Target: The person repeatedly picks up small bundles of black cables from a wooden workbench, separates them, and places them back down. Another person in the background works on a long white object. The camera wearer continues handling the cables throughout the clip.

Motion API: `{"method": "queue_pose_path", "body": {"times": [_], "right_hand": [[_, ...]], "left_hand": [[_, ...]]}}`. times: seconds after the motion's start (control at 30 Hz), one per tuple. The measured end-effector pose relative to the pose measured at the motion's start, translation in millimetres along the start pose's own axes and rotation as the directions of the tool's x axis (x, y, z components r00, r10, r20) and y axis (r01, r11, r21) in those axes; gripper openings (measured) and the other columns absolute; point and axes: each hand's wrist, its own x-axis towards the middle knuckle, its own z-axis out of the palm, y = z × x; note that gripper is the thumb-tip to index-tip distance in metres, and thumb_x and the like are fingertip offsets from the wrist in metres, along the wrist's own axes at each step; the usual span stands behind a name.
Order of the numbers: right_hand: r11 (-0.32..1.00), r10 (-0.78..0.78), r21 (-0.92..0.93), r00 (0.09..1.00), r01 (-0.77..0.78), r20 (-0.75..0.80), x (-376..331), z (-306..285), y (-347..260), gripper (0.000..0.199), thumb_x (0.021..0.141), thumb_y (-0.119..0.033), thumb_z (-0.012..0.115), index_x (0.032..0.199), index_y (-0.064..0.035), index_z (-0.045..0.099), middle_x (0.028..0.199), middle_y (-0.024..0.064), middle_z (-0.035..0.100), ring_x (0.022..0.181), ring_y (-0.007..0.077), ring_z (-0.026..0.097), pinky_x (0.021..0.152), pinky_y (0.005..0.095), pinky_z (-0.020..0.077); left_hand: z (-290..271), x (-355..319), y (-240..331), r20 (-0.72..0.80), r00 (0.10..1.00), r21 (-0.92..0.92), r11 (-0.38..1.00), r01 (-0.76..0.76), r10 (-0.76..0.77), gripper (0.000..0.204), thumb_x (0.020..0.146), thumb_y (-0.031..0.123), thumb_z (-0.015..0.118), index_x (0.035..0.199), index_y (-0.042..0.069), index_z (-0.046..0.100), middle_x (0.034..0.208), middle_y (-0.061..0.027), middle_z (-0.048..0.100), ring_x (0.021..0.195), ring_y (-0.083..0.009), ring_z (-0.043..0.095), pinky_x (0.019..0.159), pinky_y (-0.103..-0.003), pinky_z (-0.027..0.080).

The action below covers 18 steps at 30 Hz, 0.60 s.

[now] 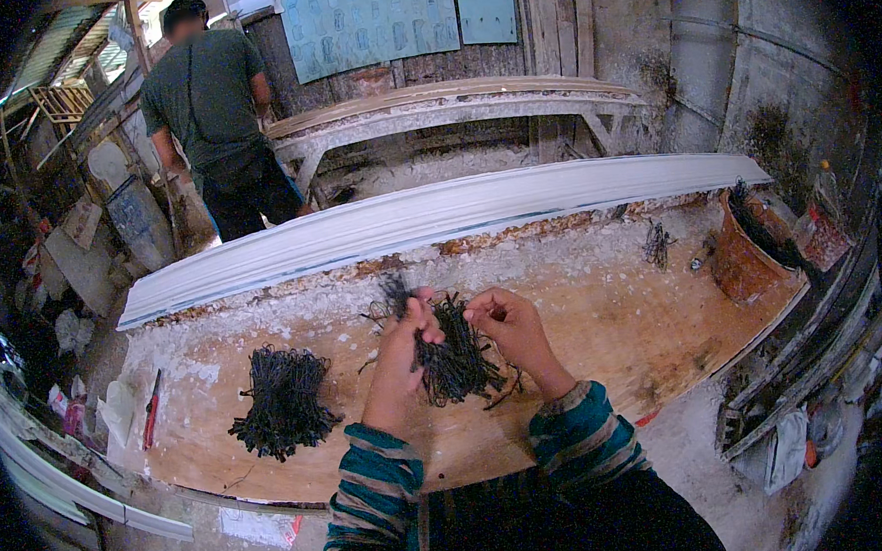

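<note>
Over the wooden board, my left hand is curled closed around some thin black looped strands, whose blurred ends stick up past the fingers. My right hand is to its right, with thumb and forefinger pinched together; anything between them is too small to make out. Between and just below both hands lies a loose pile of black looped strands, partly covered by my left hand. A second, neater bundle of the same black strands rests on the board farther left.
A long white moulding lies along the board's far edge. An orange-brown bucket holding black strands stands at right, near a few loose strands. A red cutter lies at left. Beyond, a person stands facing away beside a bench.
</note>
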Motion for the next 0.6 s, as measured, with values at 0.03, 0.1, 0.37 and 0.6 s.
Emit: {"method": "queue_pose_path", "body": {"times": [0.03,0.1,0.37,0.6], "right_hand": [[0.99,0.025,-0.141,0.999,-0.019,0.041,-0.7,-2.2,-0.8,0.012,0.076,-0.015,0.066,0.08,-0.0046,0.06,0.071,0.0033,0.061,0.068,0.0135,0.058,0.061,0.0266,0.0452],[0.912,0.091,-0.409,0.99,-0.04,0.107,-1.8,-5.7,-1.9,0.019,0.072,-0.021,0.07,0.079,-0.0057,0.061,0.07,0.0059,0.062,0.066,0.0171,0.059,0.06,0.029,0.0453],[0.779,0.223,-0.627,0.941,-0.015,0.254,-9.2,3.1,16.1,0.028,0.07,-0.034,0.066,0.079,-0.0084,0.062,0.08,0.0151,0.062,0.075,0.0324,0.06,0.066,0.0422,0.0464],[0.783,0.222,-0.618,0.96,-0.072,0.169,-5.2,0.0,1.7,0.025,0.072,-0.033,0.065,0.075,-0.0083,0.063,0.072,0.0122,0.062,0.071,0.0305,0.06,0.062,0.0402,0.0456]], "left_hand": [[-4.5,1.5,3.0,-0.012,0.999,-0.049,0.998,-0.045,0.045,0.036,0.086,0.033,0.054,0.107,0.004,0.047,0.067,0.0022,0.039,0.056,-0.0089,0.039,0.056,-0.025,0.038],[-10.8,5.5,9.1,-0.043,0.991,-0.14,0.981,-0.133,0.128,0.035,0.085,0.032,0.055,0.106,0.005,0.047,0.068,0.0018,0.04,0.057,-0.0096,0.04,0.057,-0.026,0.039],[-23.3,9.0,10.0,-0.048,0.989,-0.241,0.959,-0.148,0.141,0.027,0.086,0.023,0.054,0.107,0.008,0.046,0.071,0.0017,0.044,0.058,-0.0089,0.041,0.059,-0.027,0.039],[-16.3,4.8,12.6,0.016,0.994,-0.246,0.964,-0.099,0.106,0.025,0.089,0.026,0.05,0.104,0.007,0.047,0.061,0.0043,0.036,0.05,-0.0056,0.034,0.051,-0.023,0.033]]}}
